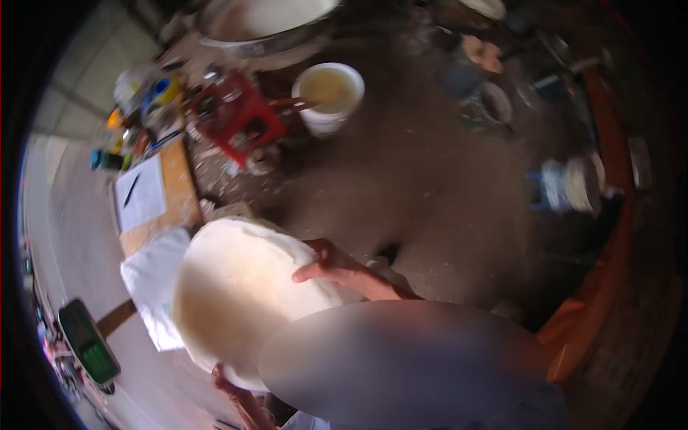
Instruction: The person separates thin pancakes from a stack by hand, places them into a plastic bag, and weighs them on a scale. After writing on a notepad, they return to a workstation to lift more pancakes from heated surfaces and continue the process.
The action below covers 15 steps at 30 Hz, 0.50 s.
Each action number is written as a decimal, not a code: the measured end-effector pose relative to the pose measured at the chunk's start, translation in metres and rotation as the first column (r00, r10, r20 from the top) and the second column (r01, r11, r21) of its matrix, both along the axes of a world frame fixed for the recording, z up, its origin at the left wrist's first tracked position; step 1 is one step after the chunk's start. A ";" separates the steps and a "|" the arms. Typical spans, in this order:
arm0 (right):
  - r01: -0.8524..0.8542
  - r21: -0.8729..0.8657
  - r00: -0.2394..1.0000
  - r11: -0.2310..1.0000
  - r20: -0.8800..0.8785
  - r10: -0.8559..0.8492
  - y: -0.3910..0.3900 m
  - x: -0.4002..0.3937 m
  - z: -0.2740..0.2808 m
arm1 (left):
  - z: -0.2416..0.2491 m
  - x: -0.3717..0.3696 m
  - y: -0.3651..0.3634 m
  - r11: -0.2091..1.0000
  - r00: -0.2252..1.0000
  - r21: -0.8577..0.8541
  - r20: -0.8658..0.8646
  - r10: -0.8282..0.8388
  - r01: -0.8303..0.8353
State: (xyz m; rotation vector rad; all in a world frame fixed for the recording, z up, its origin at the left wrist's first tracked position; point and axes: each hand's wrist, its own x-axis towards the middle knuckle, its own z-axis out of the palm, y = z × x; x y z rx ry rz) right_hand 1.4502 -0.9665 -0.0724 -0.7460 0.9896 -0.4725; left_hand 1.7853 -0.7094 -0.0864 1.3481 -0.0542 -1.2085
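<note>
A large, round, off-white thing, shaped like a shallow basin (236, 287), is held tilted in front of my body. Its kind is not certain; the inner face looks smooth and slightly yellowish. My left hand (233, 390) grips its lower rim, thumb showing on the edge and the other fingers hidden. On the opposite rim my right hand (331, 269) is closed, its thumb lying over the near face. A blurred grey oval covers the lower part of the view and hides part of the basin's edge.
Left of the basin are a white bag (154, 287), a paper sheet with a pen (140, 193) and a green-screened device (89, 340). Farther off stand a red stool (240, 118), a white bucket (326, 125) with yellowish contents and a large tub (265, 43).
</note>
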 end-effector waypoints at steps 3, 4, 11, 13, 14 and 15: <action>0.133 -0.008 0.991 0.991 -0.017 -0.133 0.014 -0.092 0.018 | 0.016 -0.063 -0.055 0.984 0.983 0.009 -0.019 -0.180 0.181; 0.193 -0.011 0.981 0.981 -0.020 -0.193 0.020 -0.125 0.023 | 0.023 -0.093 -0.076 0.962 0.962 -0.060 -0.042 -0.268 0.265; 0.527 -0.210 0.803 0.823 -0.192 -0.563 0.090 -0.344 0.042 | 0.021 -0.282 -0.177 0.734 0.733 -0.177 -0.084 -0.675 0.656; 0.635 -0.155 0.731 0.757 -0.194 -0.654 0.103 -0.402 0.057 | 0.024 -0.346 -0.204 0.753 0.746 -0.118 -0.104 -0.658 0.647; 0.661 -0.171 0.699 0.730 -0.212 -0.683 0.107 -0.429 0.062 | 0.032 -0.388 -0.217 0.710 0.704 -0.128 -0.098 -0.703 0.692; 0.715 -0.184 0.650 0.674 -0.179 -0.739 0.113 -0.454 0.062 | 0.039 -0.427 -0.231 0.668 0.662 -0.138 -0.090 -0.744 0.731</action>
